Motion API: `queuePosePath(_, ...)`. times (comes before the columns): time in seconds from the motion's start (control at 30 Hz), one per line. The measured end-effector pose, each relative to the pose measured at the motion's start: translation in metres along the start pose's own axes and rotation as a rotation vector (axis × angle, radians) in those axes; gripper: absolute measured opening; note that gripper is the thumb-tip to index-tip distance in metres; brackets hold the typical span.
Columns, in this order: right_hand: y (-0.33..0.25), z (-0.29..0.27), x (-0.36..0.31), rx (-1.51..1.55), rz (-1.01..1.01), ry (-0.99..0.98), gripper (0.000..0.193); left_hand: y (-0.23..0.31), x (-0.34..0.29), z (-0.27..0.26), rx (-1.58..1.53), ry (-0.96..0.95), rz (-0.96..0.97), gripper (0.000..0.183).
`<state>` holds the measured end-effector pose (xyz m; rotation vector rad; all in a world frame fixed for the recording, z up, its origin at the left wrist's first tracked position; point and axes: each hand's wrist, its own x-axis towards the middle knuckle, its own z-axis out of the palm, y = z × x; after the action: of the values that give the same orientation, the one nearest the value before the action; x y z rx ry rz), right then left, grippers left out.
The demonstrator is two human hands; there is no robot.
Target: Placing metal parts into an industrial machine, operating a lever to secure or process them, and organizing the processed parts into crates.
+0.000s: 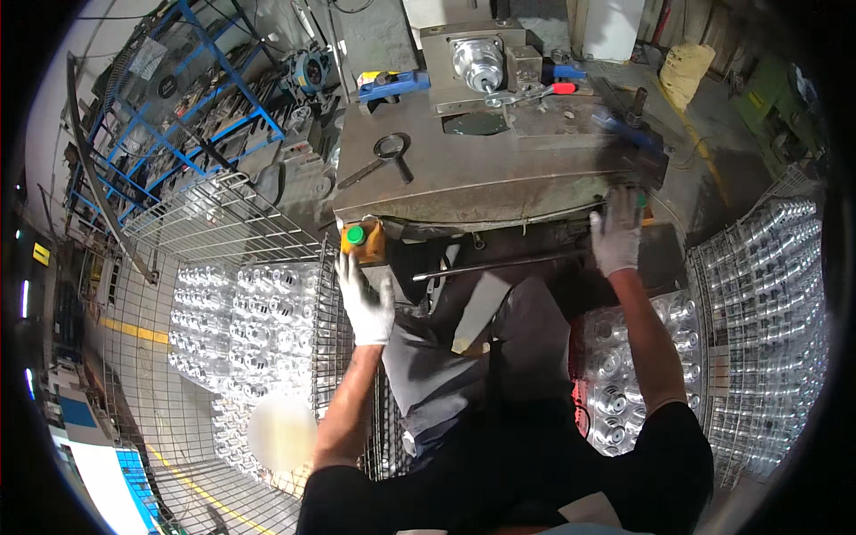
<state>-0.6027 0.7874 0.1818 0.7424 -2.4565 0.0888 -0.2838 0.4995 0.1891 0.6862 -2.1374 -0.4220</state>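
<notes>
My left hand (367, 301), in a white glove, is open, its fingertips at a yellow button box (366, 237) with a green push button (357, 235) on the table's front left. At the front right edge my right hand (617, 234), gloved as well, has its fingers stretched out. They partly cover a second green button (641, 201). Neither hand holds anything. Between and beyond them, a shiny round metal part (479, 64) sits in a block-like fixture (437, 53) on the steel machine table (481, 169).
Wire cages with stacked shiny metal parts stand at my left (245, 308) and right (758, 276). On the table lie a ring-shaped tool (392, 146), a blue clamp (393, 86) and a red-tipped handle (563, 88). A metal rod (499, 265) crosses above my knees.
</notes>
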Motion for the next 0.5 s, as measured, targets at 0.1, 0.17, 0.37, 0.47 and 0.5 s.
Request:
queuePosePath(0.1, -0.035, -0.019, 0.010, 0.306, -0.026, 0.018, 0.059, -0.038, -0.050, 0.005, 0.035, -0.004, -0.284, 0.062)
queuePosePath(0.17, -0.050, -0.015, 0.018, 0.367, -0.072, 0.086, 0.060, -0.067, -0.084, 0.007, 0.087, -0.018, -0.379, 0.059)
queuePosePath(0.37, -0.070, -0.010, 0.036, 0.347, -0.061, 0.008, 0.061, -0.107, -0.139, -0.011, 0.240, -0.045, -0.626, 0.054)
queuePosePath(0.47, -0.074, -0.003, 0.036, 0.327, -0.047, 0.010, 0.062, -0.136, -0.160, -0.017, 0.355, -0.033, -0.704, 0.058)
queuePosePath(0.5, -0.073, -0.003, 0.036, 0.320, -0.045, 0.006, 0.061, -0.140, -0.162, -0.017, 0.408, -0.051, -0.787, 0.060)
